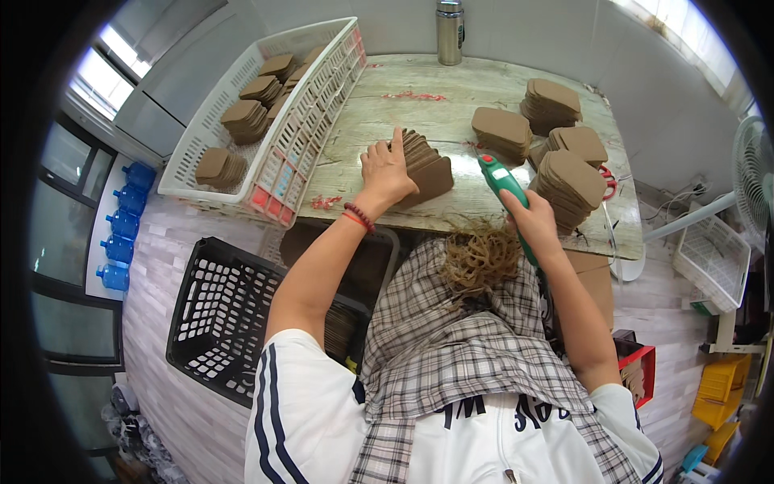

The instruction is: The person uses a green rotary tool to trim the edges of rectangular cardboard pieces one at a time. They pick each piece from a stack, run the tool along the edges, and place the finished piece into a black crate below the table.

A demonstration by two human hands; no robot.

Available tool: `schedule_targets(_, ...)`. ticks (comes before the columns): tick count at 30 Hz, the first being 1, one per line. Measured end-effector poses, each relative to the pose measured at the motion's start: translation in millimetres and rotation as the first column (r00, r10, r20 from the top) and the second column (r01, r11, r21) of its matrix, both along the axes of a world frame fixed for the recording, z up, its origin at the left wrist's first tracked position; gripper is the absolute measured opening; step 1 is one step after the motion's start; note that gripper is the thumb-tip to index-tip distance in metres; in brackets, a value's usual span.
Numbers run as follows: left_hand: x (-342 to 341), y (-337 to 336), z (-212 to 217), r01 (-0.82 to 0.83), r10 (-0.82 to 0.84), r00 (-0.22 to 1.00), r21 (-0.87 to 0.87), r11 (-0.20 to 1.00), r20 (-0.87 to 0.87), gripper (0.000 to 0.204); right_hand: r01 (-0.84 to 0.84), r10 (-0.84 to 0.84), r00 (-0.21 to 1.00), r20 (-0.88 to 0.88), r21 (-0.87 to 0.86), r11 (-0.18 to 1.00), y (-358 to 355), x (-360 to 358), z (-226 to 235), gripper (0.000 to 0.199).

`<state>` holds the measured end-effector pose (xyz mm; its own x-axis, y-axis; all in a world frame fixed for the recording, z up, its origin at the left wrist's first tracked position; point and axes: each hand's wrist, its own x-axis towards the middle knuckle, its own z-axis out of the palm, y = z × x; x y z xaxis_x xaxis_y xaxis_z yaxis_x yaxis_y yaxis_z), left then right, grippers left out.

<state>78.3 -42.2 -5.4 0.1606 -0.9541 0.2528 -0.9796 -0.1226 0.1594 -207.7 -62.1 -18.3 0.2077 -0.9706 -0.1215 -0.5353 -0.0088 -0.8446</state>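
On the table, a leaning stack of flat brown rounded pieces (429, 173) stands at the middle of the near side. Against its left side, my left hand (389, 172) holds it, one finger along the far edge and the thumb at the near edge. To the right of the stack, my right hand (532, 218) is wrapped round a green handheld power tool (501, 179) with a red button. The tool's tip points toward the far left, apart from the stack. A tangle of thin brown strips (481, 256) lies on the checked apron (435, 323) in my lap.
Several brown stacks (568, 189) stand on the table's right, beside red-handled scissors (608, 182). A white crate (302, 153) with more stacks is on the left. A steel flask (450, 34) stands at the back. A black crate (222, 315) sits below left; a fan (751, 173) is at right.
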Motion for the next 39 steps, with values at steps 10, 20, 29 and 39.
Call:
schedule_targets(10,-3,-11,6,-0.084,0.122,0.986,0.300,0.950,-0.111,0.126,-0.102,0.093,0.982,-0.165,-0.045,0.994,-7,55,-13,0.058)
schedule_targets(20,7,-15,15,0.091,-0.038,0.978,0.258,0.962,-0.203,0.123,-0.003,0.004,1.000,-0.014,0.036,0.999,-36,43,-21,0.052)
schedule_targets(29,0,-4,2,0.066,-0.040,0.988,0.172,0.983,-0.152,0.132,-0.039,0.037,0.998,0.058,0.026,0.999,-36,57,-9,0.048)
schedule_targets(39,-8,2,1,0.072,-0.062,0.989,0.071,0.995,-0.133,0.125,-0.119,0.117,0.992,0.041,0.065,0.991,-35,65,4,0.046)
